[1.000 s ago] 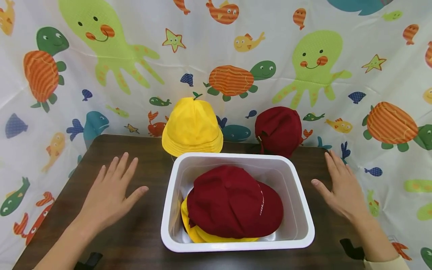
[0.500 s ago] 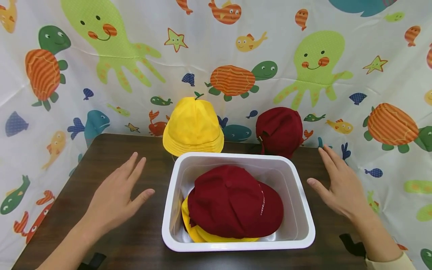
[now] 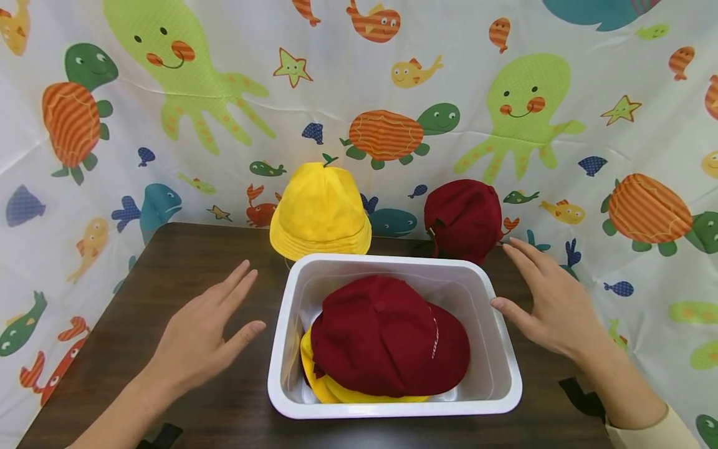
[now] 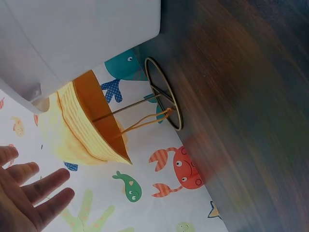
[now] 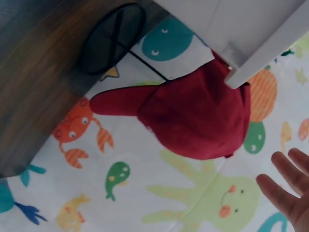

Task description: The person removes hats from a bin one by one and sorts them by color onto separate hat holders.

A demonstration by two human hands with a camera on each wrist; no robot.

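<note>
Both hands, the left hand [image 3: 204,333] and right hand [image 3: 552,305], fingers spread and empty, have closed in on the white bin [image 3: 392,408], the right thumb seemingly touching its rim.

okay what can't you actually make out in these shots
- Yellow hat in the tub, head view: mostly hidden under the red cap.
- White lettering on that cap: too small to read.
- Red cap on the stand, head view: its stand is hidden behind the white tub.
</note>
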